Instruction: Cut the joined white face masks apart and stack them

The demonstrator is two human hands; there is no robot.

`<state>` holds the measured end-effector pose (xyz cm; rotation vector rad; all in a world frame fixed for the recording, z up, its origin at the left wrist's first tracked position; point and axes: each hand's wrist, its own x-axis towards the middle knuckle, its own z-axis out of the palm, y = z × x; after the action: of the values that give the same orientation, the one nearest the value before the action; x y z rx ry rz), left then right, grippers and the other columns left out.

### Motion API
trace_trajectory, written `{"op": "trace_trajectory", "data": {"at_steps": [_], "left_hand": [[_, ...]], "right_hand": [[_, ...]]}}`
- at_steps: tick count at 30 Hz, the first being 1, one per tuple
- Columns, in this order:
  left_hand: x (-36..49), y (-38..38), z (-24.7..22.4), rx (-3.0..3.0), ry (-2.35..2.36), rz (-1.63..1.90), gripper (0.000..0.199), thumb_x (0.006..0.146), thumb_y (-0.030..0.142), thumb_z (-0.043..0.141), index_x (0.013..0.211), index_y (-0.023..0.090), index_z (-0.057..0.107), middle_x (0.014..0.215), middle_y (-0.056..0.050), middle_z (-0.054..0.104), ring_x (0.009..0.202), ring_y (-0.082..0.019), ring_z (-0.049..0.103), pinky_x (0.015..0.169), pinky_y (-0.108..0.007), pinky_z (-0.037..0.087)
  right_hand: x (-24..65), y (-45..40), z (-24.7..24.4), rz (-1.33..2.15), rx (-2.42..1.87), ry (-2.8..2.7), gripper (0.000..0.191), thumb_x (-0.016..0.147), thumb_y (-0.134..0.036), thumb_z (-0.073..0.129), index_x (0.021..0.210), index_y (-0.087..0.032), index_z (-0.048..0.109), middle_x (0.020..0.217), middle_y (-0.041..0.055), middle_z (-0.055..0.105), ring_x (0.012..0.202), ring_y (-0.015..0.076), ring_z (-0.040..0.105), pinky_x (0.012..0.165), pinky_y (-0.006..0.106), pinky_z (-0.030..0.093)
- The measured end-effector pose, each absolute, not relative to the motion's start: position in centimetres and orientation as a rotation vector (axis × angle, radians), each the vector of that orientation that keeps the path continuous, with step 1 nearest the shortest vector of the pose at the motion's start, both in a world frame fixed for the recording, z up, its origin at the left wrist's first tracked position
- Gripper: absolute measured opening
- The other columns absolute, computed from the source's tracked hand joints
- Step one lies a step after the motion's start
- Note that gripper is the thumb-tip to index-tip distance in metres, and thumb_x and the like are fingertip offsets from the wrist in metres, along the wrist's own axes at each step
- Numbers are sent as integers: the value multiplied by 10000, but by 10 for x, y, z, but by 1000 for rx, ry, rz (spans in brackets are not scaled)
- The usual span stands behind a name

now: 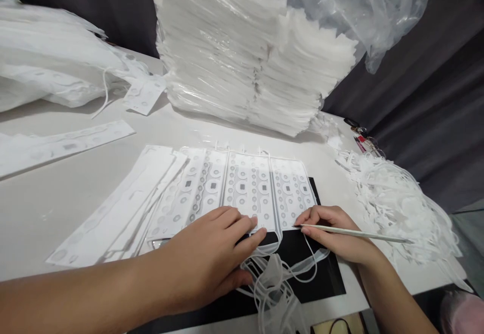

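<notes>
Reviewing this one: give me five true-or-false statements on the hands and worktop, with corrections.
1. The right hand holds a slim pointed tool. True.
2. The left hand grips a pair of scissors. False: its fingers lie over the lower part of the printed strips.
3. A plastic-wrapped white stack stands beyond the strips. True.
4. The board partly under the strips is white. False: it is black.
5. The tangled white heap lies right of the strips. True.

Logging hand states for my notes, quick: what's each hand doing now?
Left hand: open, fingers resting on the printed strips.
Right hand: closed, pinching a thin pale tool.
</notes>
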<state>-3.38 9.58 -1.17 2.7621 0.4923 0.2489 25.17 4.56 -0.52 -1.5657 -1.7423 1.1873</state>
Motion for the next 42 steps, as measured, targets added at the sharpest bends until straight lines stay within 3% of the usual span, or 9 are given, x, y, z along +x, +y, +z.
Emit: {"op": "trace_trajectory", "data": {"at_steps": [25, 33, 36, 39, 42], "left_hand": [[-34, 95, -13, 2777, 451, 301, 536, 815, 288, 652, 1313, 199, 476, 1160, -88, 579, 955, -254, 521, 831, -393, 438], [-34, 95, -10, 2789, 462, 239, 548, 822, 281, 649, 1332, 193, 468, 1190, -95, 572, 981, -267, 519, 852, -408, 437], [-34, 96, -9, 2821, 466, 213, 534, 840, 309, 630, 1336, 192, 470, 1192, -98, 576, 978, -273, 523, 849, -413, 438], [-35, 96, -6, 2871, 474, 174, 519, 868, 373, 602, 1339, 196, 474, 1184, -95, 591, 967, -273, 534, 847, -415, 441], [-35, 99, -2, 2928, 439, 157, 535, 886, 405, 584, 1362, 199, 455, 1201, -87, 598, 979, -271, 545, 856, -411, 443]], "right_hand": [[247, 44, 0, 1171, -1633, -1710, 185, 816, -260, 625, 661, -195, 548, 902, 61, 713, 846, 187, 668, 756, 319, 523], [246, 43, 1, 1184, -1638, -1759, 207, 846, -247, 605, 658, -194, 536, 904, 52, 697, 849, 175, 658, 728, 285, 516], [240, 40, 7, 1051, -1587, -1906, 200, 873, -224, 567, 677, -197, 536, 940, 53, 683, 879, 175, 651, 765, 291, 515], [231, 33, 7, 756, -1540, -2149, 120, 903, -201, 509, 812, -203, 588, 952, 79, 680, 898, 207, 644, 775, 330, 527], [223, 23, -6, 436, -1516, -2307, 183, 900, -114, 437, 904, -183, 607, 954, 127, 691, 901, 255, 647, 790, 384, 535]]}}
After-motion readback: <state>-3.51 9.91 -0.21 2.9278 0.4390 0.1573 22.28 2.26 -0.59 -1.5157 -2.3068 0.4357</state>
